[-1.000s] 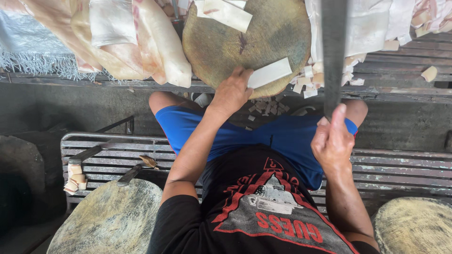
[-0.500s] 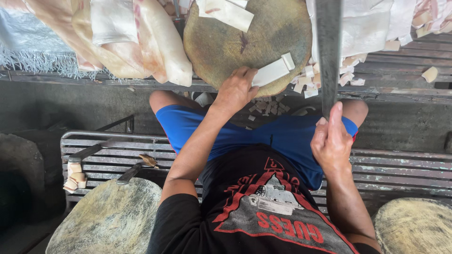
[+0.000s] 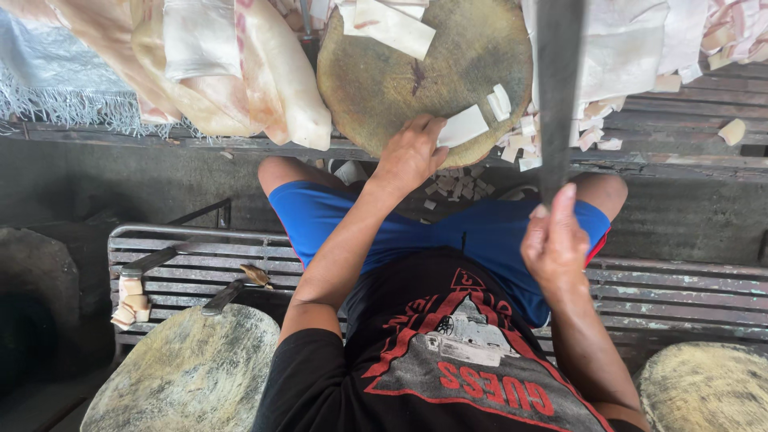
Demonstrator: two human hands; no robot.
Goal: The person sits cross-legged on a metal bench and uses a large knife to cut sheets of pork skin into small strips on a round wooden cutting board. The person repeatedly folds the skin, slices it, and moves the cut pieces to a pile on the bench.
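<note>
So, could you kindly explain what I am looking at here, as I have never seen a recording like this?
There is no machine here: a person wears a camera on the head, and it looks down at their own two bare hands, so you also see their black shirt and blue shorts from above. The left hand rests on a pale strip lying at the near edge of a round wooden chopping block. The right hand grips the handle of a big cleaver, blade raised over the block. Small cut pieces lie beside the block, large pale slabs to the left, and more blocks stand near the metal bench.
</note>
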